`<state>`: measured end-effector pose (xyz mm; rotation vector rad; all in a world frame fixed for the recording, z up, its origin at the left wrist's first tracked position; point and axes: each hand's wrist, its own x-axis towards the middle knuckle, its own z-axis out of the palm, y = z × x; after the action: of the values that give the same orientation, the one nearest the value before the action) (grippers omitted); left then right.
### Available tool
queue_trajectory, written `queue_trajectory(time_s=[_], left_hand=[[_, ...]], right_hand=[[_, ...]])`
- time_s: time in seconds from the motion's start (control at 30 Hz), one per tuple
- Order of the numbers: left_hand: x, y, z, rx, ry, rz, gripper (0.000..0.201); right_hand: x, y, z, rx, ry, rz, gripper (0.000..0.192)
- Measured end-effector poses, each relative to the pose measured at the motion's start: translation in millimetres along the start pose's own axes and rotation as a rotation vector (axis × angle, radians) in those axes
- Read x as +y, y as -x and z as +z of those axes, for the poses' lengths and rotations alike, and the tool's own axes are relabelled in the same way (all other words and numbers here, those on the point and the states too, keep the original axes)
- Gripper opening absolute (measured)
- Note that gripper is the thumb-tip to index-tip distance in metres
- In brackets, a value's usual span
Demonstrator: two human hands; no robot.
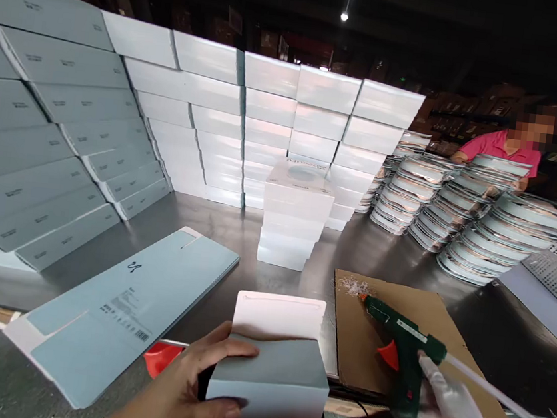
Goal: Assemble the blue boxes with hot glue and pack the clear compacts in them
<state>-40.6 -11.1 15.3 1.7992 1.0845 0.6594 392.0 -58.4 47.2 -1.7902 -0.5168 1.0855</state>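
Two hands [188, 380] [448, 396] at the worktop's [207, 218] near edge, and it's one open box [269, 376], one glue gun [398, 325], one cardboard sheet [358, 345], one flat-carton pile [121, 305], one short box stack [289, 224], five boxes [328, 90] topping the far box wall [270, 107], at least four round stacks [497, 234], one co-worker [501, 150]!

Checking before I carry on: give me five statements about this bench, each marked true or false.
1. The left hand grips the blue box. True.
2. The glue gun has its tip over the cardboard sheet. True.
3. The left hand holds the glue gun. False: the right hand does.
4. A flattened carton lies left of the blue box. True.
5. The shirt beyond the stacks is green. False: that shirt is pink.
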Motion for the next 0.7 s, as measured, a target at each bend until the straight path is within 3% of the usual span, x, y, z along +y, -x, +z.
queue_trajectory(time_s=[0.07,0.1,0.13,0.17,0.23,0.3,0.33,0.43,0.5,0.63,0.7], left_hand=[[-7,-1,3.7,0.001,-0.016,0.024,0.056],[-11,-1,6.3,0.012,-0.022,0.045,0.057],[-15,-2,9.1,0.021,-0.029,0.066,0.058],[-18,-2,12.0,0.034,-0.033,0.085,0.057],[-20,-2,18.1,0.068,-0.014,0.123,0.053],[-16,-1,25.5,0.124,0.076,0.167,0.047],[-13,-1,29.7,0.174,0.156,0.194,0.044],[-1,-1,41.0,0.348,0.451,0.288,0.036],[5,-3,43.6,0.404,0.529,0.336,0.036],[10,-4,34.5,0.256,0.361,0.353,0.026],[11,-4,26.2,0.177,0.281,0.332,0.017]], right_hand=[[-1,11,0,0.078,0.072,-0.083,0.019],[0,20,7,0.077,0.095,-0.164,0.026],[1,29,20,0.018,0.11,-0.266,0.046],[3,37,36,-0.101,0.111,-0.387,0.075],[10,49,73,-0.537,0.067,-0.532,0.114],[20,51,102,-0.831,-0.02,-0.606,0.114],[26,50,111,-0.88,-0.06,-0.659,0.105],[38,45,117,-0.822,0.015,-0.846,0.075],[36,46,112,-0.786,0.201,-0.985,0.077],[20,55,112,-0.736,0.399,-1.238,0.08],[14,58,114,-0.717,0.398,-1.255,0.073]])
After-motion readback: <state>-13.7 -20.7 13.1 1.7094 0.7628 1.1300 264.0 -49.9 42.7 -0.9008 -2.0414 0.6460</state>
